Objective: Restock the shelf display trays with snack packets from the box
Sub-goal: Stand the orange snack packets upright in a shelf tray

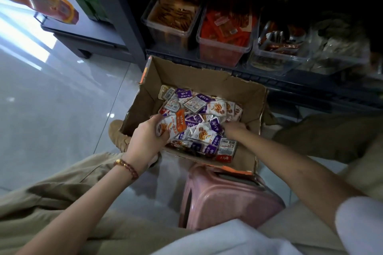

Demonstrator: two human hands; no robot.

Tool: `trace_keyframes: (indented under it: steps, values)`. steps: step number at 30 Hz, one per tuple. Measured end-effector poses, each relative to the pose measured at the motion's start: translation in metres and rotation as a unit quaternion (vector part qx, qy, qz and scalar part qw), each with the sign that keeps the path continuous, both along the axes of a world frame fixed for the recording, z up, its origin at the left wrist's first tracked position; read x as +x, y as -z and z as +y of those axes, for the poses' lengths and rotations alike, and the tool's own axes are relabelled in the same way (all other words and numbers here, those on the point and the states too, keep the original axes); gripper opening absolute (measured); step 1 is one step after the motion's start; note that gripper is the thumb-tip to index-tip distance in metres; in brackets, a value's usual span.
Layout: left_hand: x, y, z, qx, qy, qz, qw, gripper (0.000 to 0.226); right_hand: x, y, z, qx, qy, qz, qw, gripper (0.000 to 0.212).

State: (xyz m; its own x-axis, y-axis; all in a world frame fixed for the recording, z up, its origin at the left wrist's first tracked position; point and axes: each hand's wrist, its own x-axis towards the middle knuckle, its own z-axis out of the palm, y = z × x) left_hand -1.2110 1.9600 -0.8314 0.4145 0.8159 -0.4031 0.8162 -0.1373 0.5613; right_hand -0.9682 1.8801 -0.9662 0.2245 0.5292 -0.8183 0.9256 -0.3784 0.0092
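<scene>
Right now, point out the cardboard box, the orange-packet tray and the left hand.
cardboard box point(196, 78), head view, inner back wall.
orange-packet tray point(219, 55), head view, clear front wall.
left hand point(145, 138), head view, back of hand.

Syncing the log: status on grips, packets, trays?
Left grip holds a bunch of orange packets inside the box. Right grip down among loose packets, fingers hidden. Shelf trays open-topped, nothing blocking them.

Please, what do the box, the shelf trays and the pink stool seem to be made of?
Box: brown cardboard, matte, with torn, ragged edges.
Shelf trays: clear hard plastic, glossy; contents show through the walls.
Pink stool: probably moulded plastic, smooth with soft sheen.
</scene>
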Motion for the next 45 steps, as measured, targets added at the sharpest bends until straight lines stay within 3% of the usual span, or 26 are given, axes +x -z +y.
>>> trace_keyframes:
  steps: [2, 11, 14, 17, 19, 21, 24, 31, 37, 41, 45]
  values:
    - [-0.002, 0.001, -0.001, -0.004, 0.004, -0.02, 1.0, 0.046, -0.006, 0.008, -0.007, -0.029, -0.027, -0.007, 0.999, 0.046]
    - [-0.005, -0.001, 0.0, 0.017, 0.016, -0.053, 0.998, 0.044, 0.004, -0.014, 0.003, 0.038, -0.07, -0.061, 0.995, 0.025]
    - [-0.005, -0.001, -0.001, 0.022, 0.021, -0.055, 0.998, 0.043, 0.024, -0.039, 0.009, 0.132, -0.069, 0.002, 0.989, 0.038]
    - [-0.005, 0.001, -0.002, 0.015, 0.018, -0.066, 0.998, 0.045, 0.039, -0.069, 0.012, 0.263, -0.032, 0.042, 0.963, 0.026]
    - [-0.006, 0.003, -0.002, 0.002, 0.007, -0.087, 0.996, 0.042, 0.043, -0.088, 0.012, 0.354, 0.045, 0.099, 0.929, 0.023]
    - [-0.005, 0.004, -0.002, -0.024, -0.017, -0.12, 0.992, 0.034, 0.043, -0.107, 0.011, 0.424, 0.186, 0.211, 0.861, 0.014]
    - [-0.001, 0.003, -0.001, -0.049, -0.048, -0.189, 0.98, 0.025, 0.032, -0.136, 0.009, 0.424, 0.35, 0.354, 0.757, 0.016]
    - [0.013, -0.016, 0.002, -0.185, -0.227, -0.338, 0.894, 0.027, 0.004, -0.165, 0.007, 0.408, 0.466, 0.45, 0.643, 0.032]
    - [0.021, -0.033, 0.0, -0.219, -0.238, -0.374, 0.869, 0.02, -0.012, -0.18, 0.004, 0.358, 0.46, 0.506, 0.636, 0.077]
    - [0.035, -0.045, -0.002, -0.235, -0.2, -0.372, 0.876, 0.029, -0.027, -0.191, 0.009, 0.358, 0.408, 0.492, 0.681, 0.081]
    - [0.046, -0.067, -0.004, -0.233, -0.156, -0.409, 0.868, 0.034, -0.031, -0.2, 0.018, 0.394, 0.388, 0.478, 0.682, 0.079]
